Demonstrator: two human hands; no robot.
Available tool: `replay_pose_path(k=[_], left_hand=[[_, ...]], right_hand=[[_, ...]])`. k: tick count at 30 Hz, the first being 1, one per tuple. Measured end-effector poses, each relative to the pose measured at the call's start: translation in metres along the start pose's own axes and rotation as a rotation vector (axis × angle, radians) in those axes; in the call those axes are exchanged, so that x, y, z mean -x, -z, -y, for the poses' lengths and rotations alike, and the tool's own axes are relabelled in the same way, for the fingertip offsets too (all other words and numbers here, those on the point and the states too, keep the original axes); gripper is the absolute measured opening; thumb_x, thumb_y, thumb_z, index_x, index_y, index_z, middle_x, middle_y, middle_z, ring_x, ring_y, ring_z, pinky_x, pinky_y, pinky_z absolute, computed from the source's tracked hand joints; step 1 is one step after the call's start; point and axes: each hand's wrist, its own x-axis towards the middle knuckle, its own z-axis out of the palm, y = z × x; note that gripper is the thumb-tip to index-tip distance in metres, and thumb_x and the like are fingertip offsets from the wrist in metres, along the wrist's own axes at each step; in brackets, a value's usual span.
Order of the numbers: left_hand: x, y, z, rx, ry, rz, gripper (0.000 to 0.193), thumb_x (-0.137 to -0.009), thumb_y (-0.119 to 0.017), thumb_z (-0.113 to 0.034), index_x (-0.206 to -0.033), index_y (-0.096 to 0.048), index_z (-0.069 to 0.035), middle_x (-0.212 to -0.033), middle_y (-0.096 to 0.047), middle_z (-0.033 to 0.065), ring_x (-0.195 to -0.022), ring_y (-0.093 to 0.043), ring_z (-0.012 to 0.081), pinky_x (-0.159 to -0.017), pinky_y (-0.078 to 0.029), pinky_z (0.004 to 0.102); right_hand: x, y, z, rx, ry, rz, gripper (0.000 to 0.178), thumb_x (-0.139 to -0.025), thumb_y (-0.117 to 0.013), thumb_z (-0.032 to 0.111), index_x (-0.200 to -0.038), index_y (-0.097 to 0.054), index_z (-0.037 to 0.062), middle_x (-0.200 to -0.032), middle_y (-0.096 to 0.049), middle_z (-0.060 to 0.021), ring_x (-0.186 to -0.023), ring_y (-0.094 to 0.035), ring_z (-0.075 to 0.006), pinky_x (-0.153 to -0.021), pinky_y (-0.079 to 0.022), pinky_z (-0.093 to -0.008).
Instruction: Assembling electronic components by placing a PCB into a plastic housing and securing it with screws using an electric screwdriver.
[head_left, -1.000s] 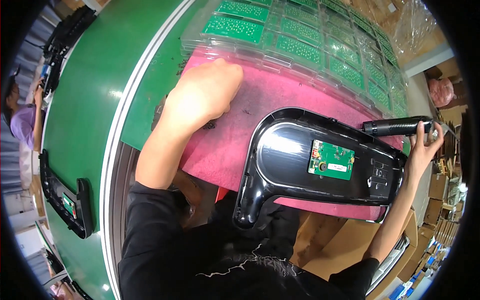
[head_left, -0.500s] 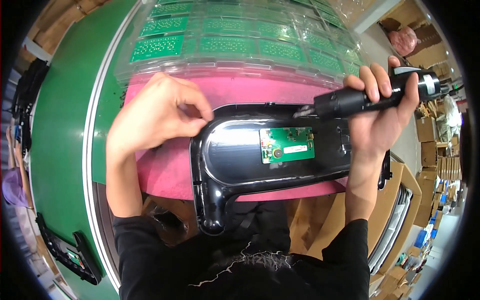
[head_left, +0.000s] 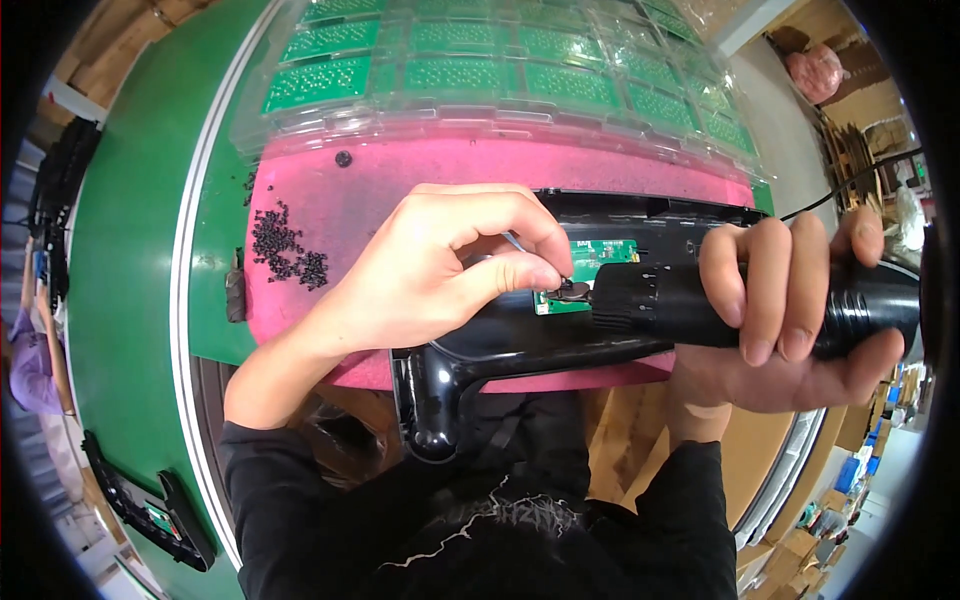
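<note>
My right hand point(head_left: 790, 300) is wrapped round a black electric screwdriver point(head_left: 660, 305), which lies level and points left. At its bit, my left hand point(head_left: 450, 260) pinches a small black screw point(head_left: 567, 283) between thumb and forefinger. Both hands are above a black plastic housing point(head_left: 540, 345) with a rounded handle-like end at its near left. Inside the housing sits a green circuit board point(head_left: 605, 255), partly hidden by my fingers and the screwdriver. A heap of small black screws point(head_left: 285, 245) lies left of my left hand.
The housing rests on a pink mat point(head_left: 400, 160). Clear plastic trays of green circuit boards point(head_left: 460, 75) stand behind it. Another black housing point(head_left: 150, 510) lies at the lower left on the green table point(head_left: 130, 260). A cardboard box point(head_left: 760, 440) stands near right; another person point(head_left: 40, 370) is far left.
My left hand has moved right from the housing's left edge to over the board. The screwdriver has swung down and level, its bit meeting my left fingertips. The screw heap has come into sight.
</note>
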Motion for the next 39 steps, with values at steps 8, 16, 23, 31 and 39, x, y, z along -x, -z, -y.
replay_pose_path(k=[8, 16, 23, 31, 39], left_hand=[[0.0, -0.003, 0.007, -0.009, 0.062, -0.004, 0.024, -0.082, -0.073, 0.007, -0.106, -0.067, 0.005, -0.098, -0.074, 0.0113, -0.088, -0.074, 0.0206, -0.08, -0.06, 0.0307], [0.004, -0.008, 0.01, -0.254, -0.085, 0.023, 0.029, -0.082, -0.075, 0.0, -0.109, -0.065, 0.003, -0.1, -0.073, 0.0123, -0.086, -0.074, 0.0223, -0.077, -0.059, 0.0318], [0.002, -0.01, 0.015, -0.355, -0.202, 0.015, 0.03, -0.081, -0.076, -0.002, -0.108, -0.065, 0.002, -0.097, -0.071, 0.014, -0.082, -0.071, 0.027, -0.073, -0.058, 0.0348], [0.0, -0.022, 0.021, -0.469, -0.368, 0.042, 0.027, -0.074, -0.078, 0.0, -0.098, -0.066, 0.004, -0.09, -0.068, 0.015, -0.08, -0.069, 0.0314, -0.07, -0.057, 0.0375], [0.0, -0.03, 0.012, -0.541, -0.335, -0.042, 0.02, -0.072, -0.077, -0.001, -0.085, -0.063, 0.0, -0.08, -0.064, 0.0107, -0.071, -0.065, 0.0275, -0.062, -0.053, 0.0354]], right_hand=[[0.004, -0.004, 0.004, 0.151, 0.171, -0.009, 0.042, -0.088, -0.07, 0.034, -0.114, -0.05, 0.0087, -0.068, -0.054, 0.0042, -0.056, -0.052, -0.0063, -0.063, -0.042, -0.024], [0.007, -0.002, -0.012, 0.166, 0.14, 0.017, 0.05, -0.09, -0.068, 0.047, -0.12, -0.048, 0.0134, -0.069, -0.053, 0.0048, -0.055, -0.051, -0.0065, -0.06, -0.041, -0.0244], [0.007, 0.002, -0.014, 0.17, 0.073, 0.013, 0.051, -0.09, -0.066, 0.051, -0.122, -0.048, 0.0149, -0.069, -0.053, 0.0046, -0.055, -0.051, -0.007, -0.061, -0.042, -0.026], [0.011, 0.021, -0.008, 0.16, 0.02, 0.175, 0.05, -0.093, -0.062, 0.052, -0.125, -0.048, 0.016, -0.071, -0.055, 0.0033, -0.056, -0.052, -0.0089, -0.056, -0.041, -0.0275], [0.015, 0.031, 0.002, 0.049, -0.048, 0.113, 0.046, -0.098, -0.054, 0.05, -0.124, -0.047, 0.0126, -0.075, -0.055, 0.0005, -0.062, -0.054, -0.0118, -0.061, -0.04, -0.0292]])
